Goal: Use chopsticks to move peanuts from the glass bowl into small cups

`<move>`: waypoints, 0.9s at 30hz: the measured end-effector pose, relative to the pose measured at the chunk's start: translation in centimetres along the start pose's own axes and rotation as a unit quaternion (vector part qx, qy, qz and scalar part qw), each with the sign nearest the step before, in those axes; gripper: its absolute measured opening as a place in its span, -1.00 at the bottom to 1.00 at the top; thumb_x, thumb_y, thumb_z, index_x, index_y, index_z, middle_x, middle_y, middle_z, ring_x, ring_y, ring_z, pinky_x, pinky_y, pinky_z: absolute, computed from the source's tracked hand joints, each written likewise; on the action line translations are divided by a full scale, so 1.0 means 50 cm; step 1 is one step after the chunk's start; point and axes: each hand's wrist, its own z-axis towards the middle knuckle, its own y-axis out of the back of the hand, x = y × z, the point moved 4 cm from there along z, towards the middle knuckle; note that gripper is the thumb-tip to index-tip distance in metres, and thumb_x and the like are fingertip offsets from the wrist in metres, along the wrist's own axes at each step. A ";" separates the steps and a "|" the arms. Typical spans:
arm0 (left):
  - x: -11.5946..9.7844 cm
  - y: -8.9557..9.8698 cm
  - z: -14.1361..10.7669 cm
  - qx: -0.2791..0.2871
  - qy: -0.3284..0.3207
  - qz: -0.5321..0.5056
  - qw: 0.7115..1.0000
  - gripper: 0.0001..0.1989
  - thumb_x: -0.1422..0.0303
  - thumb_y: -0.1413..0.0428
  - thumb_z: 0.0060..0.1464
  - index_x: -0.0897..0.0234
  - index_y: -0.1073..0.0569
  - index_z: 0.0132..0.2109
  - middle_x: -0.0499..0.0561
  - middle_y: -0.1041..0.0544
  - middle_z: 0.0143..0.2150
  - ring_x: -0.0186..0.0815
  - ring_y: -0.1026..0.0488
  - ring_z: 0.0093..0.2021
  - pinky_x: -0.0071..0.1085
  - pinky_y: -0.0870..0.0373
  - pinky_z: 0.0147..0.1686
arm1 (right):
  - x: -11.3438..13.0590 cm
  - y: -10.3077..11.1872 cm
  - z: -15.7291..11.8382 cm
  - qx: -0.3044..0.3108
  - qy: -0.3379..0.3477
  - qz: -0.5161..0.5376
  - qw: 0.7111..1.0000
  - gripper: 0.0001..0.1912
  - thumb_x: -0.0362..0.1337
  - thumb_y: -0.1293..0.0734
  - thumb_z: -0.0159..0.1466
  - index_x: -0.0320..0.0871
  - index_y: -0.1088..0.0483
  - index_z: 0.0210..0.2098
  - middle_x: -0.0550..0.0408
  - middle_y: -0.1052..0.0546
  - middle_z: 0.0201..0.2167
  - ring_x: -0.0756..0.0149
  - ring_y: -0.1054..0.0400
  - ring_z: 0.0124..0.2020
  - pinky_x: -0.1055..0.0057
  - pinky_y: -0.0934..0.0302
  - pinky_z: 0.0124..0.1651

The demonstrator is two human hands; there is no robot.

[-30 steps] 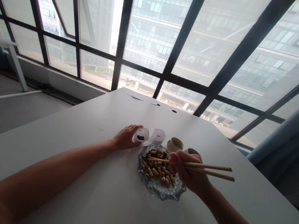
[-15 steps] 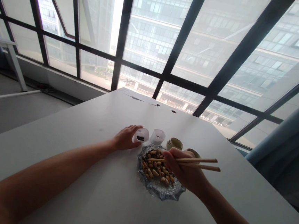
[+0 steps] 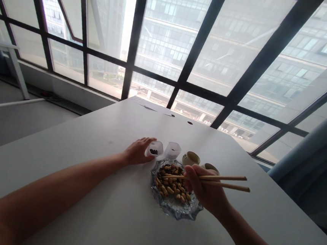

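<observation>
My left hand curls its thumb and fingers around the near-left side of a small clear plastic cup that has some dark bits in it. My right hand is closed around a pair of wooden chopsticks, their thick ends sticking out to the right. The chopstick tips reach down among peanuts and darker seeds heaped in a scalloped glass dish. Whether the tips pinch anything is too small to tell. A second clear plastic cup stands beside the first.
Two small greenish-brown cups stand behind the dish, one partly hidden by my right hand. The white table runs up to tall windows, with round holes near its far edge. A blue curtain hangs at right.
My right hand and the chopsticks have shifted slightly to the right and down over the dish. My left hand stays at the cup.
</observation>
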 end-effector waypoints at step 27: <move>0.003 -0.003 -0.001 0.004 0.006 -0.002 1.000 -0.30 0.21 -0.22 -0.01 0.28 -0.24 0.26 0.24 -0.46 0.17 0.04 -0.42 0.16 -0.03 -0.39 0.14 | -0.009 0.017 0.083 -0.261 0.002 0.080 0.962 -0.49 0.15 -0.25 0.33 -0.16 -0.43 -0.47 0.11 -0.49 -0.68 0.37 -0.38 -0.70 0.48 -0.30 -0.62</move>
